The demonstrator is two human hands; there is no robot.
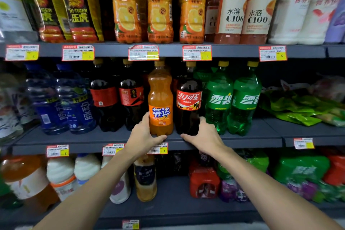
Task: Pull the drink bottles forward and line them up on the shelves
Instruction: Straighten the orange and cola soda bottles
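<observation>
An orange soda bottle [160, 99] with a blue and orange label stands at the front edge of the middle shelf [74, 141]. My left hand [142, 136] wraps its base from the left. Right beside it stands a dark cola bottle [188, 99] with a red label, and my right hand [204, 135] holds its base from the right. Two more cola bottles [119, 97] stand further back to the left. Two green soda bottles [233, 99] stand to the right near the front.
Blue water bottles [63, 99] stand at the left of the middle shelf, green packets [302, 108] lie at its right. The top shelf [173, 49] carries energy drinks, orange juice, pink and white bottles. The lower shelf holds milk bottles, juice and multipacks. Price tags line the shelf edges.
</observation>
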